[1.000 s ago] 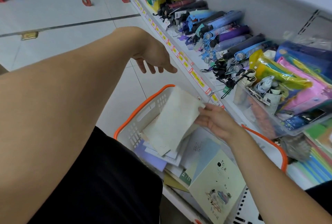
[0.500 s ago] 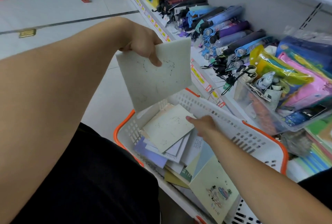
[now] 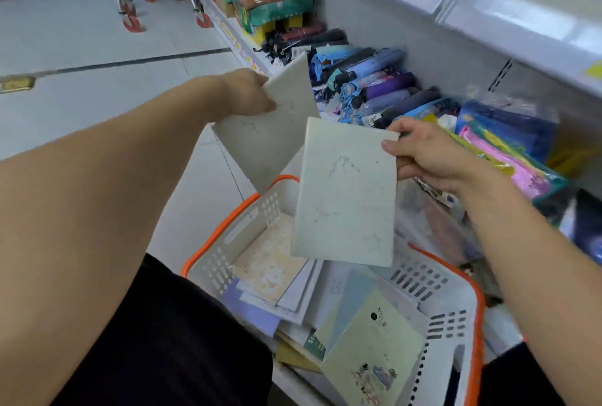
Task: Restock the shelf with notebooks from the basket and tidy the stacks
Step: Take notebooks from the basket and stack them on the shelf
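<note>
A white basket with an orange rim sits low in front of me, holding several notebooks, among them a pale green one with a cartoon cover and a yellow patterned one. My left hand grips a pale grey-white notebook by its upper left corner, above the basket's far end. My right hand pinches a second pale notebook by its top right corner, hanging over the basket and overlapping the first.
The shelf on the right carries folded umbrellas and bagged colourful goods. An upper shelf edge juts out above. A trolley's wheeled legs stand on the tiled floor at the back left.
My right hand has lifted a second pale notebook out of the basket and raised it beside the first. My left hand keeps its notebook, now a little farther right and lower.
</note>
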The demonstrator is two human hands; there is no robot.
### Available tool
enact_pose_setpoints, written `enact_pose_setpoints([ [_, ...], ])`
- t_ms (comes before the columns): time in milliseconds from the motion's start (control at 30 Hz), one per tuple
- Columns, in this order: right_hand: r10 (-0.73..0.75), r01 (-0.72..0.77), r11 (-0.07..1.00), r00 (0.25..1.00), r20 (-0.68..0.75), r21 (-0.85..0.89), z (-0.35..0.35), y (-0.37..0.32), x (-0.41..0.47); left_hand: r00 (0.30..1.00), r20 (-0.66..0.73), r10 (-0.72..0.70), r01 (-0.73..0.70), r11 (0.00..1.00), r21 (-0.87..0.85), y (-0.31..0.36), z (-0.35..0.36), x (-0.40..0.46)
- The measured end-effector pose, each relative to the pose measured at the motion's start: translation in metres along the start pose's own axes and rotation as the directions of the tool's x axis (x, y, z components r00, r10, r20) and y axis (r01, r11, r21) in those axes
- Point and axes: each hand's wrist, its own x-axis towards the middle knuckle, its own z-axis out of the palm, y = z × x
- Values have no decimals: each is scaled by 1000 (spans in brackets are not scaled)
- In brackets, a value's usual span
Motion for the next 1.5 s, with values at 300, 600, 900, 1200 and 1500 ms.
enact_pose_setpoints([
  [300,-192,291,947,854,-484,138,-56,-92,-13,984,151,91,92,466,-880,101,8,-12],
  [600,-186,275,958,809,-558,78,-83,-109,-44,972,-85,219,-168,394,-904,172,22,-13],
  [900,-219,521,777,750,-625,353,-98,-117,-74,868,-112,484,-344,423,-838,233,0,-21],
  [1200,-172,529,651,801,-573,544,-171,-187,-83,845,-249,473,-281,-4,-960,271,-13,-22],
  [1500,51,169,949,751,-658,266,-297,-235,3,869,-255,424,-317,81,-945,264,-15,-11],
])
